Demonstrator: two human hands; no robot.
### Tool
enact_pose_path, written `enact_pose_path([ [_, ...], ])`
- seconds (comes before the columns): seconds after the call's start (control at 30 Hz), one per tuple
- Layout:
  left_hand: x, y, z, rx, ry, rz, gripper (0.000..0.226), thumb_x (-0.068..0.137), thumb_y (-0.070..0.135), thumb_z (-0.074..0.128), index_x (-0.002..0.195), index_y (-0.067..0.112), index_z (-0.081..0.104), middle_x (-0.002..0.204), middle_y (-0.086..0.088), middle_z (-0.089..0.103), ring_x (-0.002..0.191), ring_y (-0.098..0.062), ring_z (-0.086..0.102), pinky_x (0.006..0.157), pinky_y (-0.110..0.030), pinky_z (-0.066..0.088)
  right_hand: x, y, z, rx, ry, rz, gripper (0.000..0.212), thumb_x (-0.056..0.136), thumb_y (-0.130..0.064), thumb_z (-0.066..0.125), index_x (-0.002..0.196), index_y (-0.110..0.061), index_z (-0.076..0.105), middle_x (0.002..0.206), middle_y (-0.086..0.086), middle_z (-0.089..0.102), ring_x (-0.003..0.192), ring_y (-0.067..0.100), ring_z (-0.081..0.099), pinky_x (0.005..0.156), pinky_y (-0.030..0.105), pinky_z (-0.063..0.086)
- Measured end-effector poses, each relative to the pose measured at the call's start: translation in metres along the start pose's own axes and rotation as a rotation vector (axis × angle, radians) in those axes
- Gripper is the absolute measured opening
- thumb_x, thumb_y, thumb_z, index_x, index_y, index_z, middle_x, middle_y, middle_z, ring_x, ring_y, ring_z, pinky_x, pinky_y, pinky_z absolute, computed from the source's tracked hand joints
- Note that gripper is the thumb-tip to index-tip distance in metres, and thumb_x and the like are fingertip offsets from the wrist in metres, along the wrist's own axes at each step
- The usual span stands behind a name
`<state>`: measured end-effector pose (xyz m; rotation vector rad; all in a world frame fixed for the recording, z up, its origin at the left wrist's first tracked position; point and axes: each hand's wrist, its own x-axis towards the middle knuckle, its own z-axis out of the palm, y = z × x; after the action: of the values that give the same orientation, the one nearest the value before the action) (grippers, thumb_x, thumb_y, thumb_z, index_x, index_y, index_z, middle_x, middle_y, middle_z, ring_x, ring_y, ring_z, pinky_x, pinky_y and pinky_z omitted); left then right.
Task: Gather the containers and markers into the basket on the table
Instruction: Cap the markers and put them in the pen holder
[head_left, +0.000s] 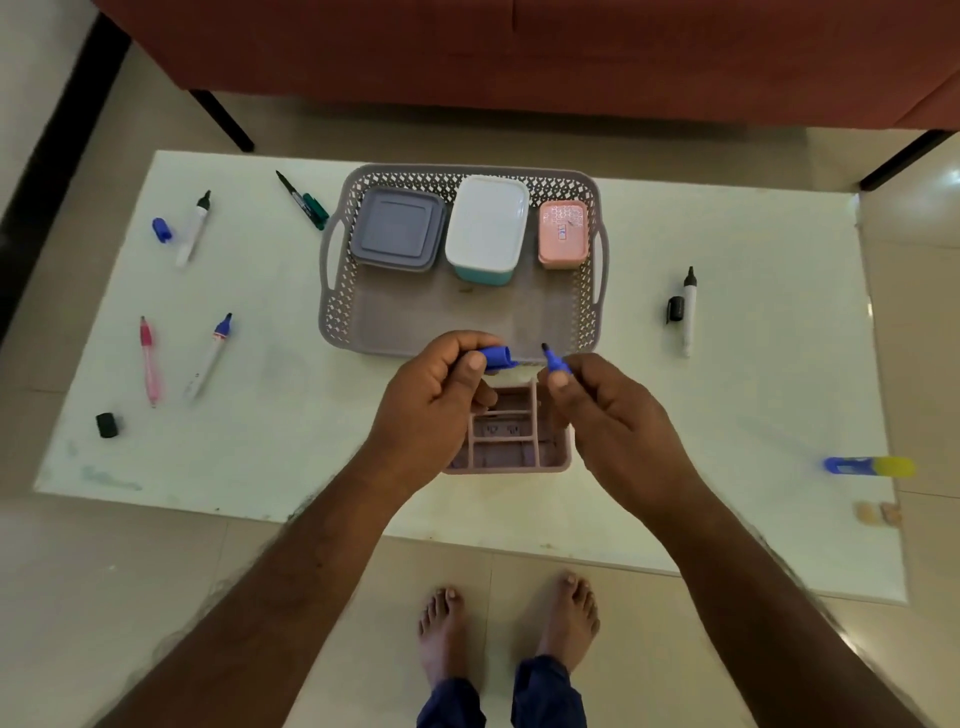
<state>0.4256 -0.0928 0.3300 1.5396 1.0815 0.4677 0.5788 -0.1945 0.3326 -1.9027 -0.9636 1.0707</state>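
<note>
Blue marker (557, 359) and blue cap (496, 357), held apart above basket (589, 306) near rim.
Left hand (434, 402) pinching cap, right hand (618, 415) closed round marker, tip facing cap, presumably for recapping before stowing beside three containers (485, 228).

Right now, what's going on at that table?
A person holds a blue cap in the left hand and an uncapped blue marker in the right hand, apparently about to cap it. Three lidded containers sit in the basket. Several markers and loose caps lie scattered on the table, and a pink divided tray sits below the hands.
</note>
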Motion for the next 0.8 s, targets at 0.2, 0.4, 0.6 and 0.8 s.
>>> enact_pose_path([
  [0.2, -0.001, -0.001, 0.000, 0.057, -0.017, 0.018, 0.023, 0.104, 0.016, 0.042, 0.110, 0.023, 0.063, 0.093, 0.010, 0.066, 0.075, -0.002, 0.060, 0.069, -0.008, 0.048, -0.002, 0.010, 0.005, -0.115, -0.042, -0.058, 0.034, 0.096, -0.052, 0.045, 0.121, -0.038, 0.063, 0.067, -0.015, 0.062, 0.061, 0.005, 0.058, 0.058, 0.027, 0.047],
  [0.4, -0.001, -0.002, 0.001, 0.135, -0.091, 0.099, 0.024, 0.103, 0.014, 0.044, 0.111, 0.023, 0.065, 0.106, 0.005, 0.065, 0.088, 0.000, 0.062, 0.076, -0.010, 0.048, 0.000, 0.012, 0.010, -0.162, -0.072, -0.061, 0.029, 0.096, -0.050, 0.050, 0.112, -0.034, 0.067, 0.065, -0.014, 0.060, 0.063, 0.010, 0.057, 0.063, 0.034, 0.051],
  [0.6, -0.002, 0.001, -0.002, 0.118, -0.083, 0.121, 0.025, 0.098, 0.015, 0.056, 0.118, 0.023, 0.067, 0.107, 0.014, 0.068, 0.098, 0.004, 0.063, 0.082, -0.007, 0.046, -0.003, 0.007, 0.013, 0.000, -0.092, 0.002, 0.039, 0.097, -0.041, 0.055, 0.064, -0.023, 0.065, 0.056, -0.003, 0.066, 0.047, 0.005, 0.052, 0.052, 0.021, 0.041],
  [0.8, -0.016, -0.007, 0.003, 0.034, -0.013, 0.113, 0.027, 0.094, 0.013, 0.060, 0.114, 0.030, 0.066, 0.108, 0.014, 0.069, 0.102, 0.001, 0.064, 0.089, -0.009, 0.047, -0.017, 0.007, 0.026, 0.519, -0.179, 0.202, 0.039, 0.095, -0.035, 0.057, 0.091, 0.000, 0.072, 0.054, 0.016, 0.053, 0.033, 0.011, 0.028, 0.038, 0.016, 0.024],
])
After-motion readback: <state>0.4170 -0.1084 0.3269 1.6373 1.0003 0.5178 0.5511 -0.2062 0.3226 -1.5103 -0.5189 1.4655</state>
